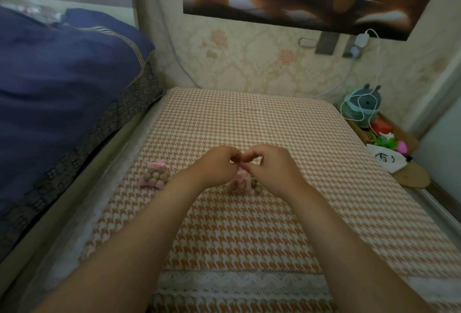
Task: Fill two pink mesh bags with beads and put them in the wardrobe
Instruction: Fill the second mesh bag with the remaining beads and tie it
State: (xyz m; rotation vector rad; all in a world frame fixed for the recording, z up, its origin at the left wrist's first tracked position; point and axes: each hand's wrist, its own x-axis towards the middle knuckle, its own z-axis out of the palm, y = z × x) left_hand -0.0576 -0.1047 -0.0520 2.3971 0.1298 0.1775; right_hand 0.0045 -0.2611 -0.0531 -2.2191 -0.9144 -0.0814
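Lace trim (pixel 239 285) along the near edge of a houndstooth-covered table (pixel 249 225). Farther in, both forearms reaching forward, left hand (pixel 217 165) and right hand (pixel 272 165) meeting above the cloth. Fingers (pixel 237 156) of both hands curled and pressed together, pinching the gathered top of the second pink mesh bag (pixel 240 183); drawstring itself too small to make out. Bag hanging upright, neck up, base resting on the cloth, mostly hidden behind the hands. Loose beads (pixel 255 183) just beside its right side. First pink mesh bag (pixel 155 175) well to the left, lying on the cloth, full of beads, tied neck pointing away. Beyond, blue bedding (pixel 62 83) at left, plush toy (pixel 363 107) at far right.
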